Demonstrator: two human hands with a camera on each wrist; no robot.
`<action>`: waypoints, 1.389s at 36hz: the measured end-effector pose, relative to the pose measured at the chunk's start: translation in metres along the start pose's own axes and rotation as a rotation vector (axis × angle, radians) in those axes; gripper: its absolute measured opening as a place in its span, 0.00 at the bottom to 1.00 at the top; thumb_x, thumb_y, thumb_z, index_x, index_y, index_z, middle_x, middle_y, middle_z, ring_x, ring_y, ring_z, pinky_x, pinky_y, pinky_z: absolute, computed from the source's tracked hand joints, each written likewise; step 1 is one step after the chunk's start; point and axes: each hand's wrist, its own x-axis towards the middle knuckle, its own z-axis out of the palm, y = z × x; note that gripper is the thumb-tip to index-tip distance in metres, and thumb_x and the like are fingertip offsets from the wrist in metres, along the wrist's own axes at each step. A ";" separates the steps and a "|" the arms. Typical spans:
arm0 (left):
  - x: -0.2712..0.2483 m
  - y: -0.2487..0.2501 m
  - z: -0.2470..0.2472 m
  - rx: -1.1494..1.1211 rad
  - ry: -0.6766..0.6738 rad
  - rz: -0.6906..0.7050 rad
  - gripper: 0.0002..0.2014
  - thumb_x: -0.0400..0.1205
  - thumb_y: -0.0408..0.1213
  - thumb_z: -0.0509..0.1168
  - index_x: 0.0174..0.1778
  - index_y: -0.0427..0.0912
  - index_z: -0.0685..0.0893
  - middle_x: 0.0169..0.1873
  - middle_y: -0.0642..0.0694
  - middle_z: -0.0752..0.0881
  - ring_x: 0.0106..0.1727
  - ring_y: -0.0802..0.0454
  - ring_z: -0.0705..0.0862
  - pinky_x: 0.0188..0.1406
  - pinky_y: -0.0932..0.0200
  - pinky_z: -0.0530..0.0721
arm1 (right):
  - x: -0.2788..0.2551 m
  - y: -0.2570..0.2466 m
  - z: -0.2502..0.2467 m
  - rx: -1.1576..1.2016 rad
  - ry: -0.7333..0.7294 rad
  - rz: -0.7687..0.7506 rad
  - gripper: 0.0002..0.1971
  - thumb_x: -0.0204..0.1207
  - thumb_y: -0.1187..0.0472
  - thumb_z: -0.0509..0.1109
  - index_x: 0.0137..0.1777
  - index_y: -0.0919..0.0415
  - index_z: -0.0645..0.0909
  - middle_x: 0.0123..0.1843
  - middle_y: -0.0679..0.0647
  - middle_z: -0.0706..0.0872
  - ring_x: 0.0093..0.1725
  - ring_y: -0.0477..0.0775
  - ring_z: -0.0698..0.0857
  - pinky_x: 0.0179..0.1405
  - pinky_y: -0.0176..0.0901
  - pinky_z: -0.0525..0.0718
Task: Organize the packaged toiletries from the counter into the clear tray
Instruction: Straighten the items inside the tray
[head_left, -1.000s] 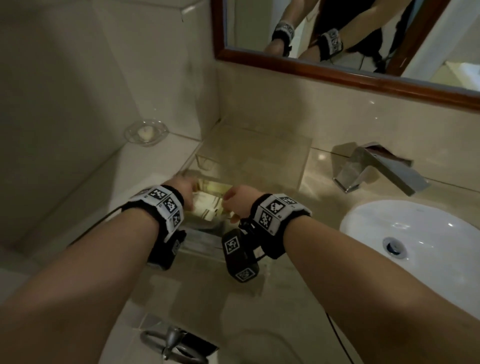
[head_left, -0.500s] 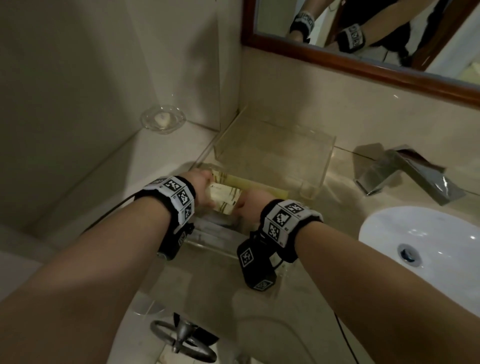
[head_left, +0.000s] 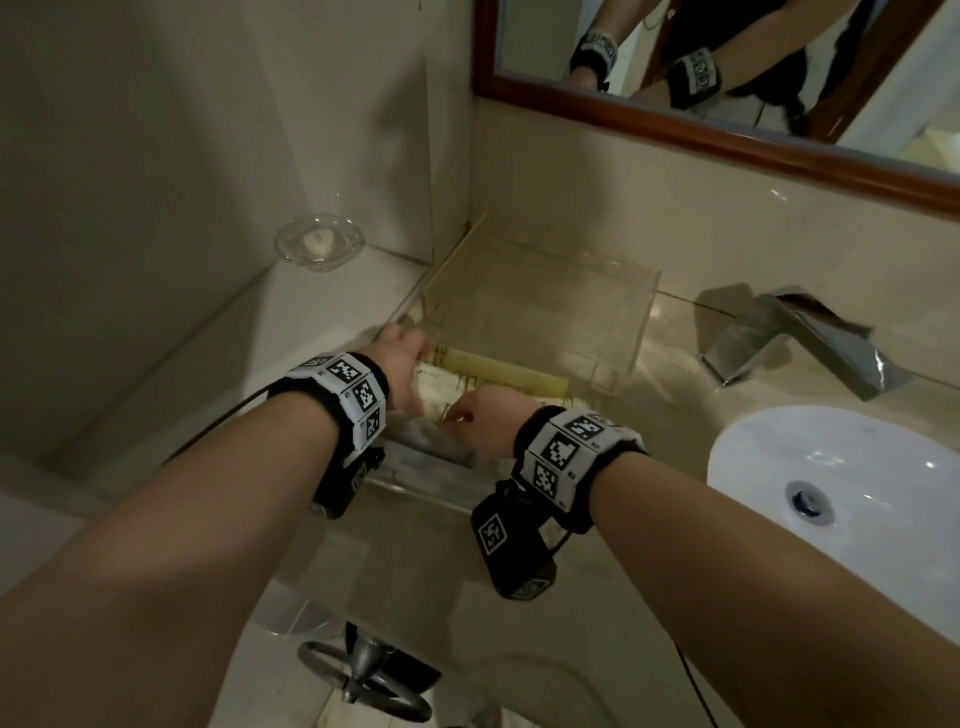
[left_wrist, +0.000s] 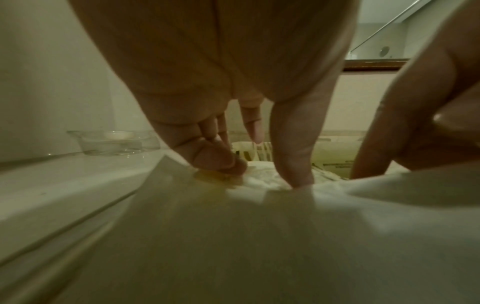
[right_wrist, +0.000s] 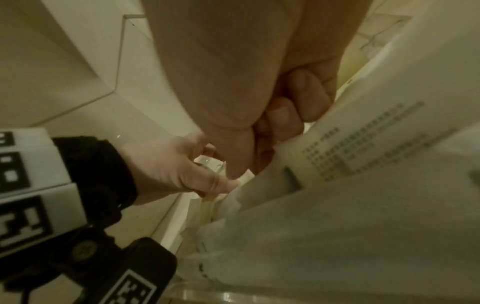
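Head view: the left hand and right hand meet over cream packets at the near end of the clear tray, in the worktop's far-left corner.
Left wrist view: the left fingers curl onto a white packet.
Right wrist view: the left hand pinches that packet's edge. The right fingers curl against a printed packet; I cannot tell whether they grip it.

Beige counter with clear tray and faucet

Dim beige-tiled bathroom: wood-framed mirror, white basin, chrome tap.
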 end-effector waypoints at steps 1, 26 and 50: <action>-0.001 -0.001 0.001 -0.011 0.006 0.019 0.29 0.65 0.39 0.79 0.57 0.50 0.72 0.63 0.44 0.68 0.57 0.42 0.80 0.62 0.48 0.81 | 0.000 -0.002 0.000 -0.023 -0.014 0.010 0.20 0.84 0.51 0.57 0.68 0.61 0.80 0.66 0.58 0.83 0.63 0.59 0.82 0.59 0.45 0.80; -0.007 0.004 0.004 0.159 -0.050 0.155 0.34 0.70 0.35 0.72 0.73 0.49 0.69 0.71 0.44 0.69 0.68 0.42 0.76 0.70 0.51 0.76 | -0.002 0.016 0.001 0.210 0.276 0.232 0.15 0.81 0.59 0.61 0.65 0.58 0.78 0.61 0.58 0.85 0.58 0.60 0.84 0.51 0.46 0.82; -0.009 0.002 0.002 0.050 -0.059 0.084 0.26 0.74 0.44 0.73 0.66 0.43 0.74 0.68 0.43 0.73 0.65 0.45 0.77 0.59 0.58 0.76 | 0.080 0.029 0.034 0.151 0.095 0.312 0.18 0.74 0.52 0.69 0.63 0.56 0.80 0.58 0.59 0.84 0.57 0.63 0.84 0.57 0.55 0.84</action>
